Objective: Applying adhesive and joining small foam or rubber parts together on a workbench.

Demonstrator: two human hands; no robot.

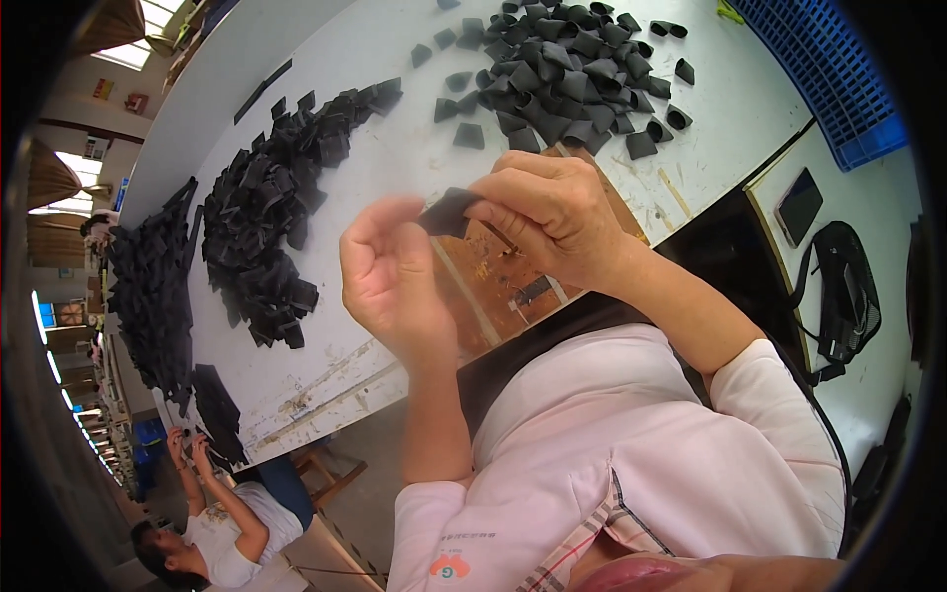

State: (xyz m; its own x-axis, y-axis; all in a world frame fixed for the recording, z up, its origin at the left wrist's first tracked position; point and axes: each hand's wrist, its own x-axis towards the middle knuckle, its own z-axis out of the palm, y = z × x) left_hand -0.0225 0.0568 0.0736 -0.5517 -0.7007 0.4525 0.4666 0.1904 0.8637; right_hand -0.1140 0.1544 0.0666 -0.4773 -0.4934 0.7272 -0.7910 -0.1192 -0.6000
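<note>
In front of my chest, over a brown wooden board [464, 296], a small dark grey folded piece [449, 211] is held up. It looks like foam or thick fabric. My right hand [557, 212] pinches its right end between thumb and fingers. My left hand [390, 271] is at its left end, slightly blurred, fingers curved and thumb apart; whether its fingertips touch the piece I cannot tell. Beyond my hands lies a heap of similar dark grey pieces [567, 74], several showing open, tube-like ends.
Left on the white table [355, 197] are a pile of flat black pieces [261, 197] and a heap of black strips [148, 286]. At right are a blue plastic basket [838, 79], a phone [799, 207] and a black mesh bag [846, 296]. Another person [232, 523] works at lower left.
</note>
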